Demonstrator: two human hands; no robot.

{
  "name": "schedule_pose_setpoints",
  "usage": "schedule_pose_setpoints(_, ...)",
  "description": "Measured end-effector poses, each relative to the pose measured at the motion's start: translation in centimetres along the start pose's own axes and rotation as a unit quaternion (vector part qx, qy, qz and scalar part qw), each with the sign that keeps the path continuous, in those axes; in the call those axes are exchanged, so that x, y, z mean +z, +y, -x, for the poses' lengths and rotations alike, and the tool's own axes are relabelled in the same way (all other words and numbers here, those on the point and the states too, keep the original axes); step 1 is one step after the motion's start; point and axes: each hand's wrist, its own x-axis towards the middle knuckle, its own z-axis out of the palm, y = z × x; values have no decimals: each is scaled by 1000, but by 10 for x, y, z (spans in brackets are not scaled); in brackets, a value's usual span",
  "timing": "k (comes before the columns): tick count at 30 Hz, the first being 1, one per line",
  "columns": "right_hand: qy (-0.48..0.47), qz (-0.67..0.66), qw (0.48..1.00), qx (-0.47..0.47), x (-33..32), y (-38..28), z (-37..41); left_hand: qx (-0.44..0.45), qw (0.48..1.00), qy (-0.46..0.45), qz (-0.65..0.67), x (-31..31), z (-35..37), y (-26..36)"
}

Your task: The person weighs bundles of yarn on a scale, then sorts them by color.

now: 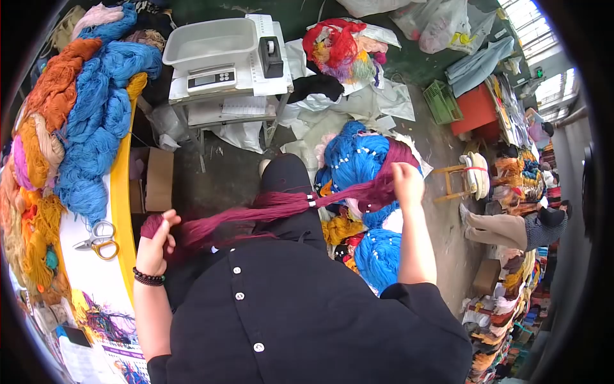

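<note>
A hank of maroon yarn (281, 206) stretches across my lap, drawn out between both hands. White ties band it near the middle. At its left end my left hand (160, 246), with a beaded bracelet on the wrist, has its fingers curled around the yarn, and a maroon bunch shows above them. My right hand (408, 184) is closed on the other end, where a thick maroon bundle hangs by the palm; its fingertips are partly hidden. Just beyond the right hand, bright blue yarn hanks (355, 157) with white ties lie in a pile.
On my left, a yellow-edged table (121, 192) carries blue yarn (96, 128), orange yarn (61, 83) and scissors (99, 241). Ahead, a digital scale (211, 79) bears a plastic tub (214, 40). A stool (457, 179), a green crate (441, 102) and a person (518, 229) are to the right.
</note>
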Motion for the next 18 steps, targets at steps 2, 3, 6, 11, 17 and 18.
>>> schedule_pose_setpoints(2, 29, -70, 985, -156, 25, -39, 3, 8, 990, -42, 133, 0, -8, -6)
schedule_pose_setpoints(3, -30, -185, 969, -160, 20, -92, 10, 7, 978, -53, 202, 12, -6, 1)
schedule_pose_setpoints(6, -257, -430, 844, -194, 11, -218, 45, 64, 944, -189, 263, 48, 7, 34)
schedule_pose_setpoints(11, -455, -536, 637, -318, -18, -337, 71, 310, 933, -185, 0, 69, 19, 76)
schedule_pose_setpoints(17, -485, -569, 601, -282, -28, -364, 76, 391, 901, -16, -187, 64, 31, 95)
schedule_pose_setpoints(18, -486, -569, 601, -282, -27, -364, 78, 385, 906, -20, -177, 62, 31, 94)
